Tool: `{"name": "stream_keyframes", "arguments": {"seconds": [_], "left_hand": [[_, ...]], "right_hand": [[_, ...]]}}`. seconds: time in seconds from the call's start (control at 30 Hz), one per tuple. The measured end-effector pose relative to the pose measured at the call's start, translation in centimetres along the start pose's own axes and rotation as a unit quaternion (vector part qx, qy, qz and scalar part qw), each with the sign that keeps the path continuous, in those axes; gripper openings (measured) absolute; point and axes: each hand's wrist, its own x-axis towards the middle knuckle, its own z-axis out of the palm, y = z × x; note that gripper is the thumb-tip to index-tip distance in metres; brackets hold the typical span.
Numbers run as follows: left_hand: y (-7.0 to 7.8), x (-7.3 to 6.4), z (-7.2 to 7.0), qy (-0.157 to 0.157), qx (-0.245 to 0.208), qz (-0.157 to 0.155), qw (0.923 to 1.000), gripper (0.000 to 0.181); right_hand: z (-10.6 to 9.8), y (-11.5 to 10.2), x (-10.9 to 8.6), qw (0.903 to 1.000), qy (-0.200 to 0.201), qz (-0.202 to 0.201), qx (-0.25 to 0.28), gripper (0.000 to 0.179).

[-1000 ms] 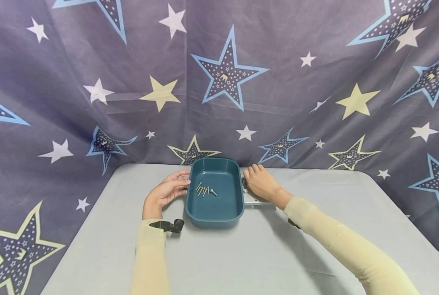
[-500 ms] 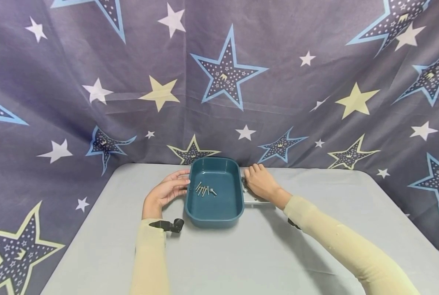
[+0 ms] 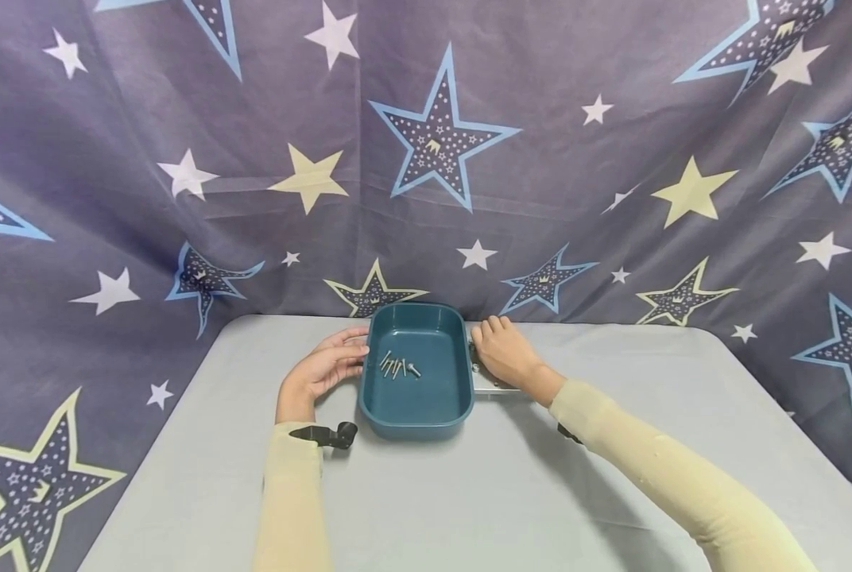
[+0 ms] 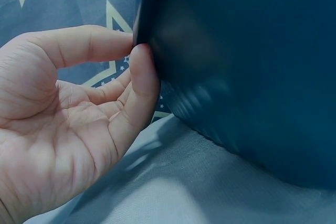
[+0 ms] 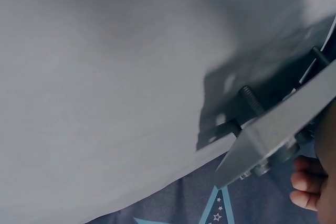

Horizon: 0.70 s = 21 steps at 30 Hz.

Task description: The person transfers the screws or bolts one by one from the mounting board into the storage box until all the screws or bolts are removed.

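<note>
My left hand is at the left side of a deep teal tray, and in the left wrist view its thumb and finger pinch the tray's rim. Inside the tray lies a loose group of several small metal screws. My right hand bends its fingers down over the far left part of a silver metal plate. Bolt heads show along the plate close to those fingers; threaded shanks stick out on its other face. I cannot tell what the right fingertips pinch, as the hand covers them.
The table has a pale grey cover. Behind it hangs a purple curtain printed with stars, close to the tray's far side. A black wrist mount juts from the left sleeve.
Both hands, the tray and the plate keep their places. The head view has shifted very slightly.
</note>
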Motion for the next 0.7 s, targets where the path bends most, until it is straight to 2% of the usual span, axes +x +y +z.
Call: {"name": "stream_keyframes", "arguments": {"seconds": [0.2,0.53,0.7], "left_hand": [[0.23,-0.1,0.09,0.0,0.003,-0.002,1.0,0.059],[0.0,0.12,-0.24,-0.006,0.006,0.005,0.9999,0.059],[-0.28,0.2,-0.39,-0.008,0.003,0.009,0.9999,0.059]], "right_hand": [[0.04,0.04,0.01,0.9998,-0.017,0.002,-0.003,0.015],[-0.07,0.35,0.13,0.9998,0.011,-0.014,-0.011,0.015],[-0.24,0.35,0.13,0.9999,0.001,-0.014,0.0,0.015]]}}
